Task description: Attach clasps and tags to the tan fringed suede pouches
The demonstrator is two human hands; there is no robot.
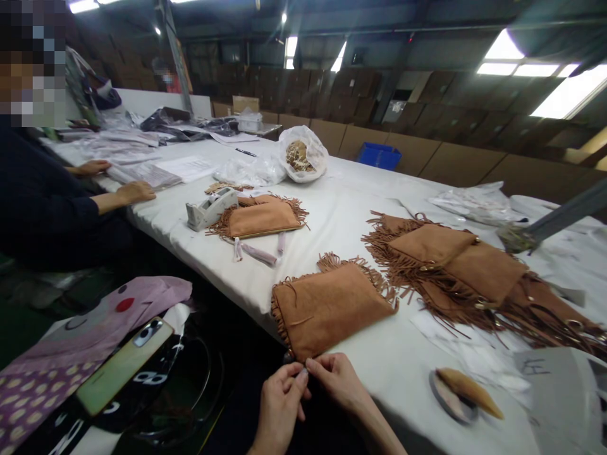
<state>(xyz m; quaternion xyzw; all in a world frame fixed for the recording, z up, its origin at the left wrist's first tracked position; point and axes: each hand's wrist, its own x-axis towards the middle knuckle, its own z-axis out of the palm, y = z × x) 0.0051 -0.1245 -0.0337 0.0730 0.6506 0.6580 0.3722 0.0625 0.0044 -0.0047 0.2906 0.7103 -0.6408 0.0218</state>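
Meeting at the near corner of a brown fringed pouch, the wearer's left hand and right hand have their thumbs and forefingers drawn in close together, the other fingers loosely curled; whether either one grips anything is too small to tell. The pouch lies flat at the near edge of a white-covered table, its near corner reaching the table's edge, with fringe along its left and far sides. Its matte, suede-like face suggests something light, soft and bendable, unlikely to slip or break, though the thin fringe strands could snag or get pulled. The plain right-hand or near edge, which looks firmer and has less fringe, seems the best place to take hold, with a flat palm on the body to steady it. Beyond it sit a second pouch and a tape dispenser; to the right is a heap of fringed bags. At the far left, a co-worker's hand rests on the table
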